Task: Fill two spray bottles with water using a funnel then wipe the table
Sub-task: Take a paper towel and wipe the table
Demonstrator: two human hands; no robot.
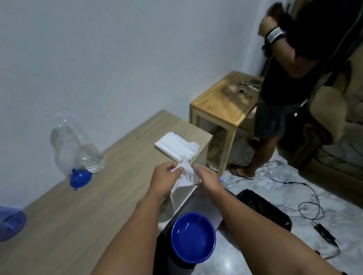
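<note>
Wiping step in hand: my left hand (165, 176) and right hand (207, 177) both pinch a white tissue (185, 174) over the bench's (73, 227) right edge, near the tissue stack (176, 147). Next, I judge: press it flat and sweep the bench.

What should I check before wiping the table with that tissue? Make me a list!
1. Tissue held: ok, the left hand and right hand both pinch it, out past the table edge.
2. Tissue wrung out: cannot tell, a thin stream seems to fall from it toward the blue bowl.
3. Bowl under the drip: ok, it sits below the hands.
4. Spare tissues: ok, a stack lies on the table's far corner.
5. Wiping path on the table: not ok, the blue funnel and a clear bottle stand near the wall.
6. Wet spots: cannot tell, none are clearly visible.
</note>
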